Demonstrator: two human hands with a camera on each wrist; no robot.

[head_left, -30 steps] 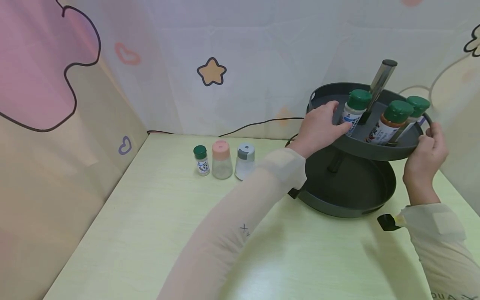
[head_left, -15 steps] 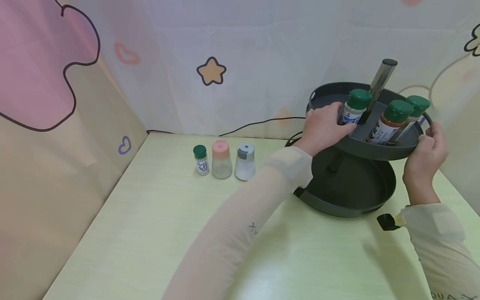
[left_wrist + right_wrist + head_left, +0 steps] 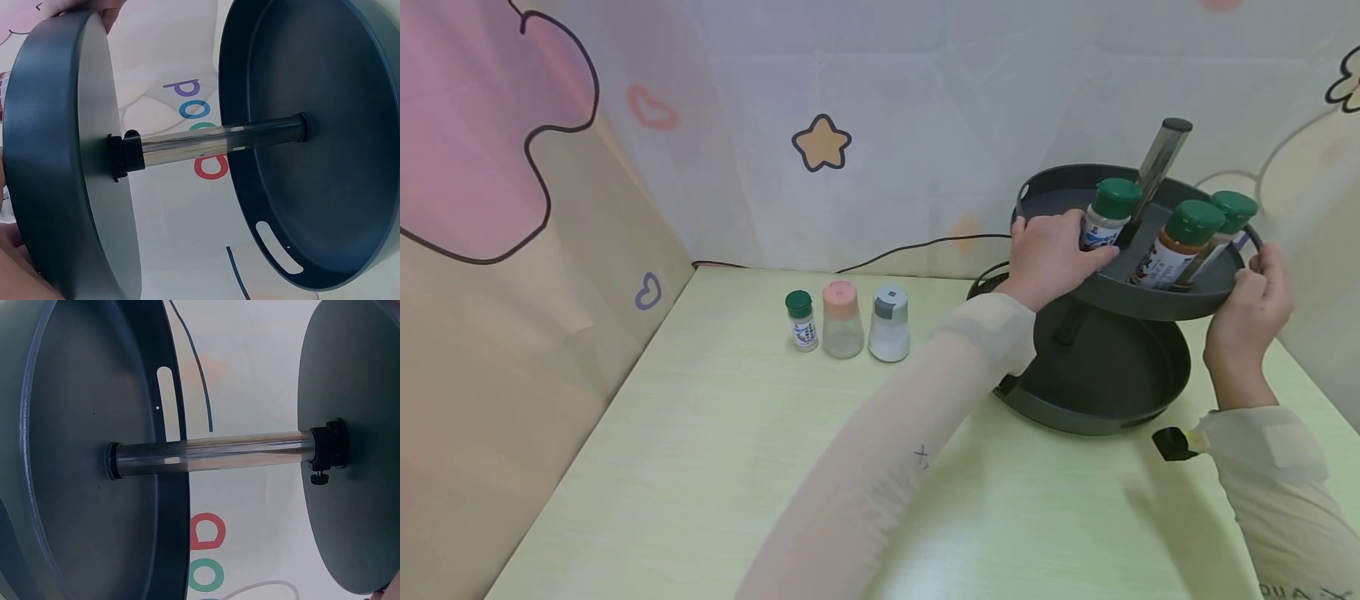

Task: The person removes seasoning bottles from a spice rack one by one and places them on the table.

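Observation:
In the head view, my left hand (image 3: 1054, 260) reaches over the near-left rim of the upper black round tray (image 3: 1120, 293). Its thumb and forefinger close around a green-capped seasoning bottle (image 3: 1103, 227) on that tray; the bottle's lower part is partly hidden. Fingers of my right hand (image 3: 1249, 312) grip the tray's right rim. Two more green-capped bottles, a brownish one (image 3: 1167, 258) and another behind it (image 3: 1231, 218), stand near that rim. The left wrist view shows the tray's underside (image 3: 106, 206) and part of the left hand (image 3: 19, 265) at the left edge.
A lower round tray (image 3: 1097, 375) sits beneath, joined by a metal pole (image 3: 244, 452). On the table (image 3: 715, 467), left of the stand, are a small green-capped bottle (image 3: 802, 323), a pink-topped jar (image 3: 842, 325) and a grey-topped jar (image 3: 889, 329). A black cable (image 3: 917, 248) runs behind.
My left hand has shifted a little to the right, closer around the seasoning bottle. The bottles, the stand and my right hand stay nearly where they were.

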